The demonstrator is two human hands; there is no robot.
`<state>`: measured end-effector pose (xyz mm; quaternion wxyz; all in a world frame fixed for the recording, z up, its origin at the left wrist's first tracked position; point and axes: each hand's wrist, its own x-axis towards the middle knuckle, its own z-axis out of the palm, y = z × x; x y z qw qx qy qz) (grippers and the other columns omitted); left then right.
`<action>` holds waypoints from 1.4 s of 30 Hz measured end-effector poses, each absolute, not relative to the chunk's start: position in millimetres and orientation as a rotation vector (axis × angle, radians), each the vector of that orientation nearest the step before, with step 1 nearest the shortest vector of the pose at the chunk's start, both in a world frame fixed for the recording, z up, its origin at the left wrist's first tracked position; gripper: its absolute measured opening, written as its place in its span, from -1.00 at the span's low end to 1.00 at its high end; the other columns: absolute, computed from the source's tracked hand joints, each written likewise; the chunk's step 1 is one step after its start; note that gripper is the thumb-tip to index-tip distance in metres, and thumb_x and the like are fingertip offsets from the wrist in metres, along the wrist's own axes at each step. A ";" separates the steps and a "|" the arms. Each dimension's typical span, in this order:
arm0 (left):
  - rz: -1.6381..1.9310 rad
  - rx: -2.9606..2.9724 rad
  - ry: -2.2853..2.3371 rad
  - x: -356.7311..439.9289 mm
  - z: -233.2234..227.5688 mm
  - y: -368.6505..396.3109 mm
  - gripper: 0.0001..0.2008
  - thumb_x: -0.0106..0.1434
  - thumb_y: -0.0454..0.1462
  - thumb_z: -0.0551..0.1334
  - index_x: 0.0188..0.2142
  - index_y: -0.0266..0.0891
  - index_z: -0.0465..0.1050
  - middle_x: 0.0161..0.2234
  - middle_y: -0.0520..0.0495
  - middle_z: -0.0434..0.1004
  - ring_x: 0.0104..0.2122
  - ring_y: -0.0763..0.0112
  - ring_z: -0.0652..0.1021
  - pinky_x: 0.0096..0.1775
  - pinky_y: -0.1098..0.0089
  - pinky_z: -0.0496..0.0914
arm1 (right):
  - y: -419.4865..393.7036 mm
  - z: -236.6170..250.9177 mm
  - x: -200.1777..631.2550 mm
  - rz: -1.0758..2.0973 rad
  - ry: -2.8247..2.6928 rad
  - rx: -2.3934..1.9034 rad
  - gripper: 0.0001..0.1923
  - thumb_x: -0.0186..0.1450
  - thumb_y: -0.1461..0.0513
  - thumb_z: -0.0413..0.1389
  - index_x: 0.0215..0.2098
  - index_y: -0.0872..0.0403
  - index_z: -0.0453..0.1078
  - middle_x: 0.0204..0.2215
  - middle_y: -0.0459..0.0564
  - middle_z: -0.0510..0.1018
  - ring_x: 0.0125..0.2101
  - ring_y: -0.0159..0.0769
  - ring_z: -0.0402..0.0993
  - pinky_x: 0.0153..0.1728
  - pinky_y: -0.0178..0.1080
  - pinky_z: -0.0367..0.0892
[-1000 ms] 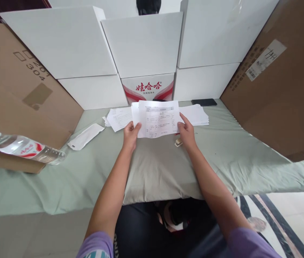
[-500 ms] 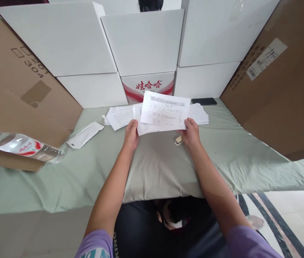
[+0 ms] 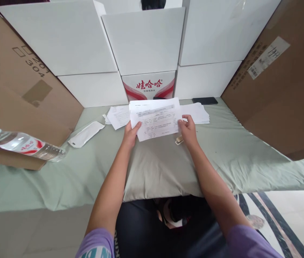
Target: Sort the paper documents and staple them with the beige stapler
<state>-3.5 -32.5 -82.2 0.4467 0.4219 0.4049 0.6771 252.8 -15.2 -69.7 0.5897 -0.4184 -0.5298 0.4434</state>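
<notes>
Both arms reach forward. The left hand (image 3: 131,133) pinches the left edge of the printed sheets (image 3: 155,120); the right hand (image 3: 187,129) grips their right edge. The sheets are white, with tables, apparently several layered. Beneath them lies a pale green cloth (image 3: 238,157); white boxes (image 3: 143,43) stand beyond.

Thin matt white paper for the printed sheets (image 3: 155,120), smooth, lightly curled. Soft pale-green cloth (image 3: 221,157), matt and faintly creased; clear glossy plastic for the water bottle (image 3: 22,145). Rough matt brown cardboard (image 3: 283,93), smooth white card boxes (image 3: 143,39), a glossy black phone (image 3: 205,100).
</notes>
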 end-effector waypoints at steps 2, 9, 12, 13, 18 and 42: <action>1.647 1.120 1.024 -10.3 -83.2 -32.2 -0.43 0.02 -0.02 0.50 -0.03 -0.25 0.57 0.00 -0.23 0.64 0.06 0.01 0.59 0.14 0.12 0.45 | -17.3 -69.3 250.3 0.991 -1.319 -0.933 -0.55 0.25 -0.07 0.20 -0.02 -0.07 0.26 -0.31 -0.07 0.60 -0.38 -0.24 0.53 -0.28 -0.15 0.50; 1.672 1.281 1.133 -32.0 -77.3 -35.9 -0.41 -0.12 -0.02 0.55 -0.12 -0.27 0.61 -0.10 -0.23 0.68 0.03 0.02 0.61 0.13 0.14 0.46 | -33.6 -69.9 233.2 0.976 -1.581 -0.901 -0.46 0.26 -0.13 0.19 0.04 0.03 0.43 0.02 0.11 0.60 0.03 -0.02 0.51 0.08 0.01 0.41; 1.658 1.298 1.173 -41.6 -78.3 -35.6 -0.43 -0.12 -0.01 0.55 -0.16 -0.28 0.62 -0.12 -0.25 0.69 -0.03 0.02 0.64 0.06 0.15 0.51 | -43.7 -71.0 222.9 1.024 -1.585 -0.905 -0.41 0.23 -0.10 0.23 0.11 0.03 0.40 0.05 0.12 0.58 0.04 -0.01 0.52 0.06 0.01 0.43; 1.657 1.297 1.181 -44.6 -78.9 -35.2 -0.43 -0.13 0.00 0.55 -0.18 -0.28 0.62 -0.13 -0.25 0.69 -0.05 0.02 0.64 0.04 0.14 0.52 | -46.3 -71.3 220.1 1.034 -1.571 -0.908 -0.41 0.23 -0.09 0.23 0.11 0.03 0.39 0.05 0.12 0.59 0.03 -0.01 0.52 0.06 0.01 0.43; 1.744 1.290 1.189 -52.4 -74.0 -37.9 -0.49 -0.10 0.00 0.54 -0.22 -0.25 0.61 -0.20 -0.19 0.70 -0.11 0.08 0.66 -0.01 0.17 0.52 | -52.7 -70.1 215.4 1.047 -1.530 -0.924 -0.54 0.25 -0.07 0.19 -0.03 0.04 0.46 -0.06 0.09 0.62 -0.06 -0.05 0.55 -0.01 -0.03 0.45; 1.552 1.277 1.169 -32.6 -98.6 -32.2 -0.46 -0.07 -0.01 0.53 -0.18 -0.30 0.61 -0.15 -0.24 0.69 -0.11 0.09 0.66 0.00 0.16 0.54 | -44.1 -79.2 219.1 1.000 -1.452 -0.978 -0.64 0.23 0.03 0.20 -0.10 0.04 0.46 -0.17 0.04 0.63 -0.15 -0.12 0.56 -0.09 -0.09 0.46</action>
